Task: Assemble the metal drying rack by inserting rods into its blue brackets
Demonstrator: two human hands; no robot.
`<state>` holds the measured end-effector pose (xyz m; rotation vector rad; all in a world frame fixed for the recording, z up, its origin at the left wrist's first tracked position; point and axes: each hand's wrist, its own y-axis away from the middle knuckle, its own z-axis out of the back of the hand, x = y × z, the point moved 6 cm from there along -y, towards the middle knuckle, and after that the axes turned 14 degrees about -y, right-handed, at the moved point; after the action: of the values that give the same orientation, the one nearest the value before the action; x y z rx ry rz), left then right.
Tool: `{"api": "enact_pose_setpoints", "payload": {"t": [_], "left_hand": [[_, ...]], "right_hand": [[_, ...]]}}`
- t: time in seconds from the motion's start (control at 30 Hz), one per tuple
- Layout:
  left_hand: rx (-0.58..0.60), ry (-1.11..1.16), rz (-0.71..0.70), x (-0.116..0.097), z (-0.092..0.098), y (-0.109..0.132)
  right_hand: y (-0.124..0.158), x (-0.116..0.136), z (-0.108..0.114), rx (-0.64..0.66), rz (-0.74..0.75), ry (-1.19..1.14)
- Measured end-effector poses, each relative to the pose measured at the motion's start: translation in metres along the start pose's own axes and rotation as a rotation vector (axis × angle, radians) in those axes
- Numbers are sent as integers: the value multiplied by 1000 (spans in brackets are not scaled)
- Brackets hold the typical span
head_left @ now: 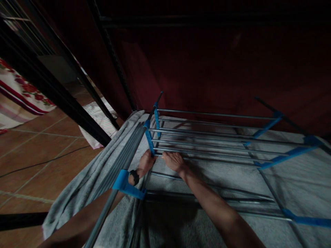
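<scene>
A rack frame of grey metal tubes with blue plastic brackets lies on a grey towel-like cloth (217, 175). My left hand (146, 161), with a dark watch on the wrist, is closed around the lower end of a blue bracket (149, 139). Just to its right, my right hand (172, 160) grips a thin metal rod (207, 159) close to where the rod meets that bracket. My fingers partly hide the joint. Nearer to me, another blue bracket (126, 184) sits on the long side tube (103, 215), above my left forearm.
Several loose tubes (121, 162) lie side by side left of the frame. More blue brackets (287, 156) join the rods at the right. A dark red wall (207, 75) stands behind. Black metal posts (59, 86) rise at the left, over a tiled floor (38, 162) with a thin cable.
</scene>
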<state>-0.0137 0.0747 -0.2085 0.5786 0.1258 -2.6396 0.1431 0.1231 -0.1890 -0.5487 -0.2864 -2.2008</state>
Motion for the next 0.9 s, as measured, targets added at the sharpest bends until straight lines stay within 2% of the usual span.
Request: {"api": "enact_pose_setpoints", "payload": {"t": [0.2, 0.53, 0.67, 0.9], "left_hand": [[-11, 38, 32, 0, -1, 2], [6, 64, -5, -3, 1, 3], [17, 37, -22, -4, 2, 2], [7, -143, -22, 12, -2, -14]], "right_hand": [[-4, -1, -2, 33, -5, -3], [-7, -2, -1, 69, -4, -5], [-6, 1, 1, 32, 19, 36], [-3, 5, 7, -67, 59, 61]]}}
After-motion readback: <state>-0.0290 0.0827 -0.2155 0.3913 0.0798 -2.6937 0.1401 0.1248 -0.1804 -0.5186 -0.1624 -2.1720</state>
